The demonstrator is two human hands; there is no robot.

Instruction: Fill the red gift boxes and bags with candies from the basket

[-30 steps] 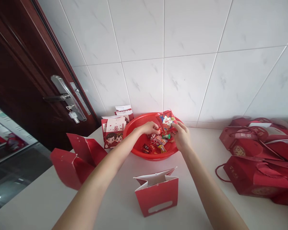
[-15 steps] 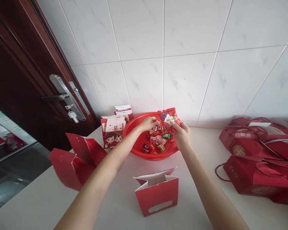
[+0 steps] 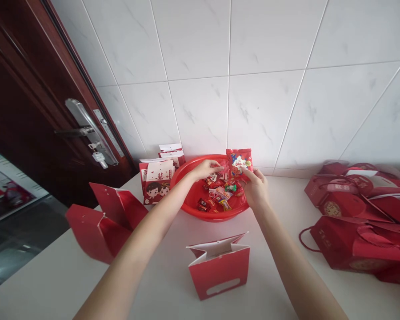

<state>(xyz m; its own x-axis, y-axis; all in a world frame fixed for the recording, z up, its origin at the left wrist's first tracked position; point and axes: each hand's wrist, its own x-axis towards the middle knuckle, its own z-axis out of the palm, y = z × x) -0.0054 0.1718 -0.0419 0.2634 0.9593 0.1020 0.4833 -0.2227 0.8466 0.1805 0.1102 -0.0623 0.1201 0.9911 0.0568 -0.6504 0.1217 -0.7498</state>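
A red plastic basket stands against the tiled wall with several small wrapped candies in it. Over its right rim, my right hand pinches a red snack packet with a white and blue print, held upright. My left hand reaches in above the basket's left side, thumb and fingers closed just over a red-and-white wrapped piece; whether they grip it I cannot make out. In front of the basket an open red paper bag stands upright.
Two more red paper bags stand at the left edge of the white table. Behind them are printed cartoon gift bags. Red gift boxes with cord handles crowd the right side. A dark door with keys is at left.
The snack packet has shifted slightly to the right and turned more upright in my right hand. My left hand stays almost in place above the candies. The view has tilted a little.
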